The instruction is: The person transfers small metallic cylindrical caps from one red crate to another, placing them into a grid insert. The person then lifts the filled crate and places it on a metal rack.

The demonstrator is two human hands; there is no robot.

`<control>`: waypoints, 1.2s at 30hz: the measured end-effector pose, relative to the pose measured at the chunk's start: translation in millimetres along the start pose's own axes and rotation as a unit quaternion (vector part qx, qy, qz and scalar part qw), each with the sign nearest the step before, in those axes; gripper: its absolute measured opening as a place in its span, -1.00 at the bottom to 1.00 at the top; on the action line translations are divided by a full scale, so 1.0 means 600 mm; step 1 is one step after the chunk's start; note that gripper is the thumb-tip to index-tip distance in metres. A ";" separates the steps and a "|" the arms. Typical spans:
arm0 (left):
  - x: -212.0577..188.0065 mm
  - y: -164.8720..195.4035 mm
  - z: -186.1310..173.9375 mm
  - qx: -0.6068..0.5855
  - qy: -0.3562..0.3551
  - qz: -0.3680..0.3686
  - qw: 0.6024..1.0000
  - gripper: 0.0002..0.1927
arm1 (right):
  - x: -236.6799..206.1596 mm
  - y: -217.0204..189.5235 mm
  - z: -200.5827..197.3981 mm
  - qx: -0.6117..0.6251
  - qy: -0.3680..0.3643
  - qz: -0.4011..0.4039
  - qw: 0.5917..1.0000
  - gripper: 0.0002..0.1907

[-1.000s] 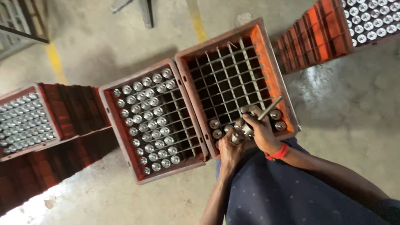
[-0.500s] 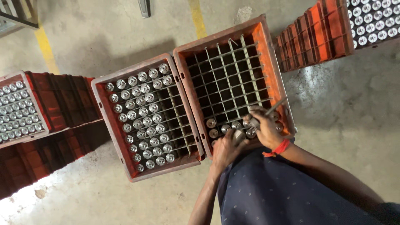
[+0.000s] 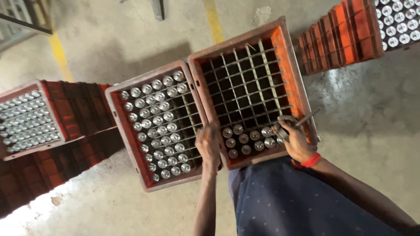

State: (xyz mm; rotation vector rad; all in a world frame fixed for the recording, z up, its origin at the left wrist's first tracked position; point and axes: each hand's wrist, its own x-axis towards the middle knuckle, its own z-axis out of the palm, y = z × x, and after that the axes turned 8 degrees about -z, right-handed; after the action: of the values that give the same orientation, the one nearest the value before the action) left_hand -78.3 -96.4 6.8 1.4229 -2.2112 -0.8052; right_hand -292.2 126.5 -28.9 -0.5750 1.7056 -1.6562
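Between two red crates, left hand curled on divider, right hand gripping metal rod.

I see a gray floor with a yellow line on the left and another yellow line at the top. On the far left sits a red crate full of shiny round caps. It rests on top of more red crates. At the top right there is a stack of orange crates, and one there holds shiny caps too. A dark metal post stands at the top. A metal frame shows in the top left corner.
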 end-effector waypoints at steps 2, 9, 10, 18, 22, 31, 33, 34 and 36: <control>0.088 -0.026 -0.010 0.065 0.075 -0.005 0.995 -0.86 | 0.001 0.005 -0.001 0.153 0.053 0.067 0.984 -0.80; 0.271 -0.068 0.012 0.208 0.161 0.010 0.965 -0.42 | 0.015 0.023 0.004 0.246 0.114 0.120 0.955 -0.88; 0.275 -0.068 0.010 0.201 0.139 0.011 0.970 -0.45 | 0.015 0.024 0.004 0.246 0.126 0.121 0.953 -0.89; 0.177 -0.059 -0.093 -0.237 0.168 0.040 0.956 -0.54 | -0.020 0.001 -0.004 0.231 0.124 0.153 0.953 -0.87; 0.089 -0.001 -0.057 -0.496 0.041 -0.175 0.850 -0.61 | -0.010 -0.034 0.045 0.243 0.143 0.192 0.940 -0.87; -0.120 0.128 0.040 -0.238 -0.233 -0.192 0.923 -0.73 | 0.037 -0.133 0.150 0.216 0.019 0.064 0.974 -0.90; -0.137 0.123 0.049 -0.220 -0.266 -0.160 0.925 -0.69 | 0.025 -0.138 0.145 0.207 -0.020 0.113 0.972 -0.88; -0.139 0.117 0.053 -0.189 -0.288 -0.153 0.926 -0.65 | 0.017 -0.138 0.141 0.204 -0.040 0.137 0.969 -0.87; -0.138 0.106 0.061 -0.170 -0.347 -0.151 0.910 -0.61 | 0.003 -0.130 0.129 0.181 -0.103 0.082 0.975 -0.91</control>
State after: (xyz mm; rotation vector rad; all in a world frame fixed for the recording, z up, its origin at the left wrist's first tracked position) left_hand -110.2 8.6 19.0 1.4575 -2.1469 -1.9548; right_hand -248.0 65.2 50.9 -0.4009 1.2306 -1.6699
